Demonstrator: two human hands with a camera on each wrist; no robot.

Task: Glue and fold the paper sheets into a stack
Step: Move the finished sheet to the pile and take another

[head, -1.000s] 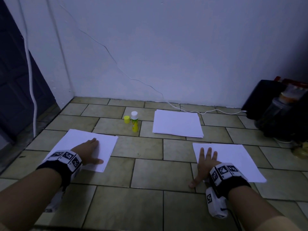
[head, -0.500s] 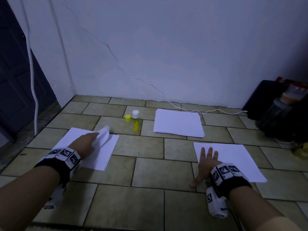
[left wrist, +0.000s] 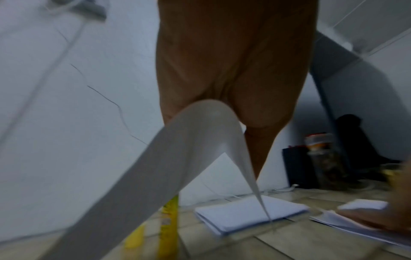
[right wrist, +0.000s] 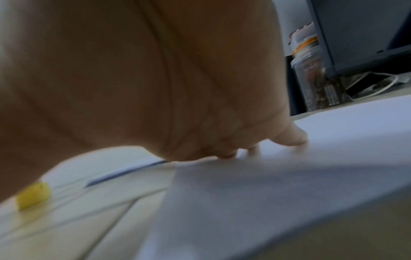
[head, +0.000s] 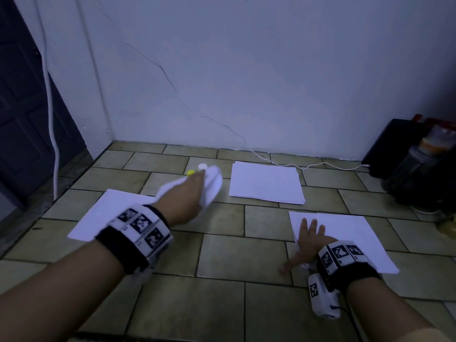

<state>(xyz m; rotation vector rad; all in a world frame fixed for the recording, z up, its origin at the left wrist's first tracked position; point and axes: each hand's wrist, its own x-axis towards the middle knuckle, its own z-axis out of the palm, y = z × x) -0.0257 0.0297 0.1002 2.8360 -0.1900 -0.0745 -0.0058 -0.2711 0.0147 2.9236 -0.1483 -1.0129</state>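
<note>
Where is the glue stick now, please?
In the head view the glue stick stands on the tiled floor left of the far paper stack, mostly hidden behind the left hand.

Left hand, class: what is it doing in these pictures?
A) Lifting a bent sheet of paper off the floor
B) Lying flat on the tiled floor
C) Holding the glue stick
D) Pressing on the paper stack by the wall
A: the left hand pinches a sheet of paper, which curls up over its fingers, clear of the floor.
</note>
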